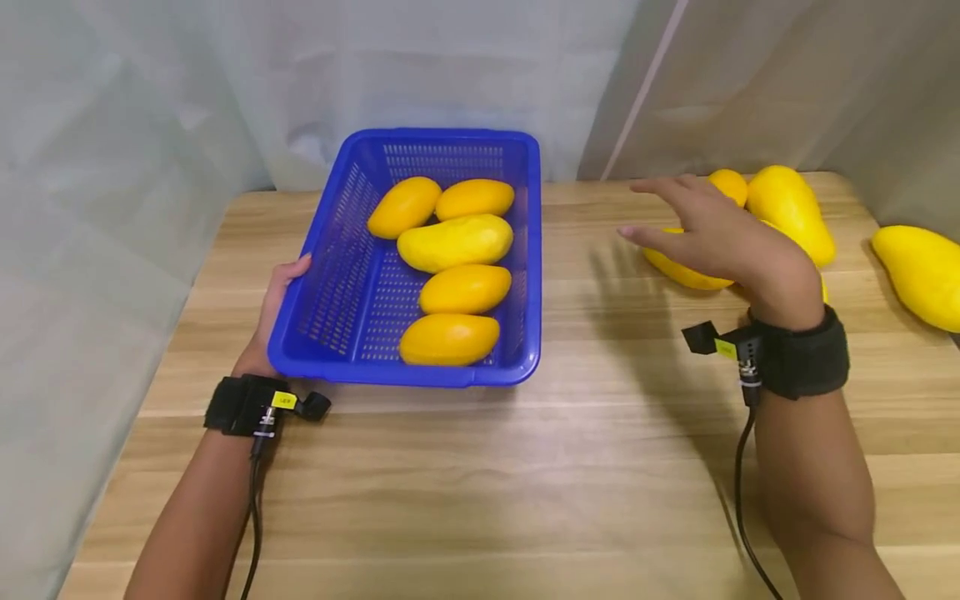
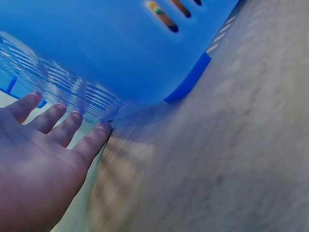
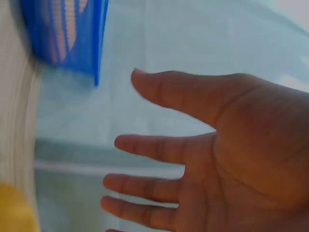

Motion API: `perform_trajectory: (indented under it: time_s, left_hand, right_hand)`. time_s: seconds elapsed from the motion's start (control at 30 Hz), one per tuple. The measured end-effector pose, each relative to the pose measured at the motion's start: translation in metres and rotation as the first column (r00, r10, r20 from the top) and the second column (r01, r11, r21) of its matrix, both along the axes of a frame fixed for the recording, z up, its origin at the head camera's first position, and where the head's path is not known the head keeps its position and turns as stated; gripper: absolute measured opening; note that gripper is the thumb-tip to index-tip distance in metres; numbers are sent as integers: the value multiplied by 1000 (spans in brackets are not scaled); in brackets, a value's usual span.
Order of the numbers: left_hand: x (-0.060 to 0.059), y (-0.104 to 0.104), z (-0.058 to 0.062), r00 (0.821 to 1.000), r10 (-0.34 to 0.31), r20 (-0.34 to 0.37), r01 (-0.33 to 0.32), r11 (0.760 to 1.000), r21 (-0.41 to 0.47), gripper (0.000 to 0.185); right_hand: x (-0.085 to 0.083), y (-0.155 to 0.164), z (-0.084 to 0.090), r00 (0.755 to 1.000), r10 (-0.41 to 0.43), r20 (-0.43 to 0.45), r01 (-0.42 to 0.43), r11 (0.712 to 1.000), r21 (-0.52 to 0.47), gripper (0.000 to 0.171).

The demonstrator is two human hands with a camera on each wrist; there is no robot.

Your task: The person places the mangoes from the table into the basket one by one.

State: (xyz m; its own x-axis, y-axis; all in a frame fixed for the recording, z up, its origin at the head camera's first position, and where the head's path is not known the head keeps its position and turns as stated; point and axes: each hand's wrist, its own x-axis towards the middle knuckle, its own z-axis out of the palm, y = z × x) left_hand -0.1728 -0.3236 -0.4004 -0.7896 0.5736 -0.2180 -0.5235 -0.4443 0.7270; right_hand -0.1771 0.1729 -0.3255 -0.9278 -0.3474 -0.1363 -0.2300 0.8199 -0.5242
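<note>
A blue plastic basket (image 1: 341, 275) stands on the wooden table and holds several yellow mangoes (image 1: 454, 242). My left hand (image 1: 273, 308) lies against the basket's left wall with straight fingers (image 2: 72, 126); the basket's wall (image 2: 116, 53) fills the left wrist view. Over loose mangoes at the right, my right hand (image 1: 708, 233) hovers with its fingers spread and holds nothing. One mango (image 1: 686, 271) lies partly under that palm. The right wrist view shows the open palm (image 3: 227, 159), the basket's corner (image 3: 67, 34) and a blurred yellow edge (image 3: 17, 210).
More mangoes lie at the table's right: a small one (image 1: 729, 184), a large one (image 1: 791, 212), and another near the right edge (image 1: 921, 275). Pale curtains (image 1: 150, 108) hang behind and to the left. Bare wooden tabletop (image 1: 487, 483) stretches in front of the basket.
</note>
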Motion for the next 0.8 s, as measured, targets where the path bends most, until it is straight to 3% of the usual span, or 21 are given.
perform_trajectory:
  time_s: [0.33,0.67,0.8]
  left_hand:
    - [-2,2,-2,1000,12,7,-11,998,-69,61]
    - [-2,1,0,1000,-3,-31,0,997,-76,61]
    - [-1,0,2,1000,-1,-15,1,999,-46,60]
  right_hand:
    - [-19,34,-23,981,-123,148,121,992,22,84]
    - [-29,52,-28,958,-218,189,206,975,82,85]
    - [-32,55,-29,951,-226,212,215,974,73,83]
